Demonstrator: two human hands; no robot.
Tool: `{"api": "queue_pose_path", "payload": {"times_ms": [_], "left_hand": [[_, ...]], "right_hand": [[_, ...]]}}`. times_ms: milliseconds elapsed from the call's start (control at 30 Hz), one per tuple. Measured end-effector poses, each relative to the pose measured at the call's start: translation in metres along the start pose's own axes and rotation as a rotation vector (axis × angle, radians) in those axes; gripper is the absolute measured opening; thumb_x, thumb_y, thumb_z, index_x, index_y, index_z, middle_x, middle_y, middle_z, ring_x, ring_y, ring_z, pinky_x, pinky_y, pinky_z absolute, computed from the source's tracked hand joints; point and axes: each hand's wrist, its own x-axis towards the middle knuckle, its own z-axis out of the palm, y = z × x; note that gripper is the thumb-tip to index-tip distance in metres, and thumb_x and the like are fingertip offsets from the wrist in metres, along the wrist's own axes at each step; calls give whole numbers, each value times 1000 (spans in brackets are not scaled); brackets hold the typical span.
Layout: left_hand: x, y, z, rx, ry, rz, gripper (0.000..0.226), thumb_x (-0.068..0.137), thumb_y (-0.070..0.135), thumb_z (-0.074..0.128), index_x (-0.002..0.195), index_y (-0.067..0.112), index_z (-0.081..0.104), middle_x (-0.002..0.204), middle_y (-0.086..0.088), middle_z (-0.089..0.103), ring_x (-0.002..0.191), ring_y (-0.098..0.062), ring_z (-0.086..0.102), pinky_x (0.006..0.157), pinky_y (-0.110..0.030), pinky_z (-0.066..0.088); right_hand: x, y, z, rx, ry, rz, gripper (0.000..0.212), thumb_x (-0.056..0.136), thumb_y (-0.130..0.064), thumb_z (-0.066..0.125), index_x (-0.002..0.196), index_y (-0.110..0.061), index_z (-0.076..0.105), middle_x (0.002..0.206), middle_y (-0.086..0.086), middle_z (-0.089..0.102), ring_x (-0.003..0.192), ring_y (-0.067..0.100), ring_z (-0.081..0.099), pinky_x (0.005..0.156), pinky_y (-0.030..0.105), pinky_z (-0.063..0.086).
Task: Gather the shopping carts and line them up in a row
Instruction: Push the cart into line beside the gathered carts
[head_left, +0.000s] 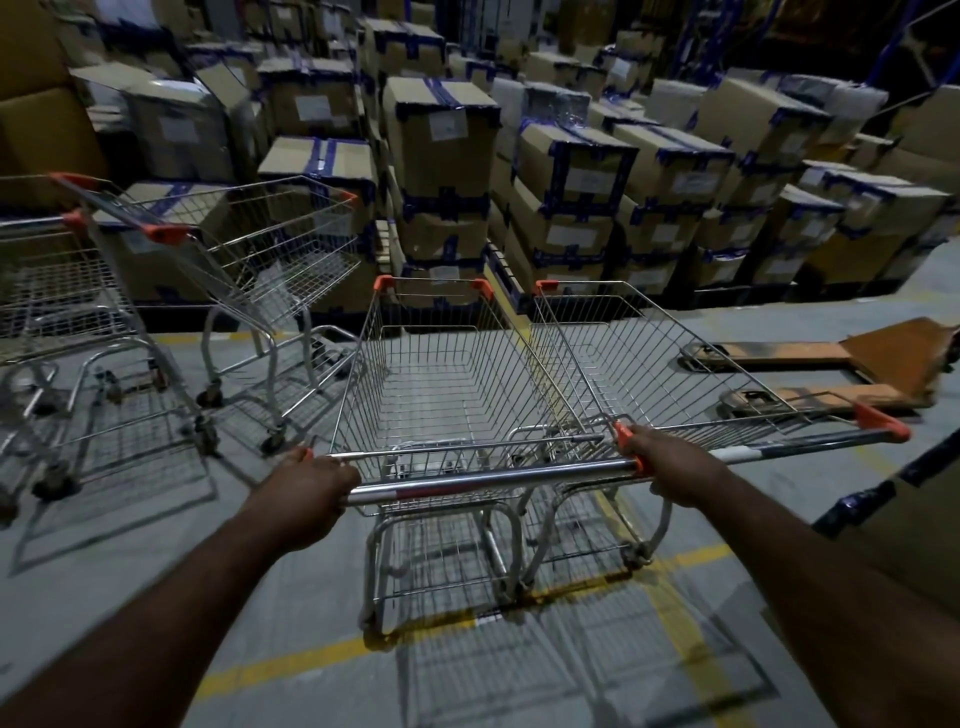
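Right now I have both hands clamped on the handle bar (488, 475) of the centre cart (441, 364), low in the middle of the frame: my left hand (306, 480) curls round its left end, my right hand (670, 467) round its right end. A second cart (649, 353) sits just beside it to the right, angled away; whether the baskets touch, I cannot tell. Two more carts (260, 249) stand at the left of the frame, skewed, before stacked boxes (441, 156). I judge I am lining this cart up against its neighbour. Next, square both baskets parallel, then fetch the left pair, minding the pallet jack (857, 364) at right.
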Motion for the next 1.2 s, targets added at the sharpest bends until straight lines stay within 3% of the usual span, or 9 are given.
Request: {"api": "queue_pose_path", "payload": {"times_ms": [133,267,433,633,767,867,1033,1200], "left_hand": [[-1,-1,0,-33,30,8,13,83,27,66,95,29,63,95,3,65,97,-23,62,103,-41,34],[-1,-4,-1,-32,24,6,12,84,28,64,95,28,62,95,5,64,98,-21,60,103,-37,31],[-2,-3,-4,-20,31,6,12,86,28,63,98,28,62,97,5,65,99,-21,60,105,-37,30],[-1,-1,-6,10,4,-12,15,88,27,62,103,29,62,102,7,66,106,-18,58,112,-40,26],[0,2,-8,42,-17,-17,20,89,33,64,109,31,62,106,9,65,110,-16,56,113,-39,23],[0,3,-10,45,-22,-13,24,88,42,66,110,33,62,108,8,65,110,-16,56,112,-40,24],[-1,2,-12,35,-12,1,25,87,44,67,109,33,62,107,9,65,108,-15,56,104,-37,28],[1,3,-10,4,22,3,22,88,38,66,108,29,64,105,9,66,107,-16,59,109,-39,27]], "right_hand": [[1,-5,-1,41,12,53,62,91,-7,65,146,-24,42,155,4,40,124,20,52,95,33,51],[-2,-10,0,-45,14,33,69,87,3,63,148,-21,40,162,3,27,141,24,37,111,37,40],[-3,-10,3,-79,38,23,63,88,-4,64,145,-23,44,161,3,32,141,25,35,111,39,40],[-5,-12,4,-119,29,42,70,88,-4,64,151,-20,37,162,5,29,146,28,29,117,42,33],[-3,-12,4,-168,-26,53,80,86,-11,71,154,-22,29,166,4,19,150,28,20,120,45,27],[-1,-13,5,-187,-77,68,79,87,-27,73,153,-25,31,167,2,12,151,30,14,120,51,27],[1,-12,7,-179,-63,73,76,90,-26,69,155,-26,28,167,2,11,150,30,20,116,51,34],[1,-10,8,-167,6,53,72,92,-26,66,155,-23,32,166,0,19,140,24,40,103,42,48]]}}
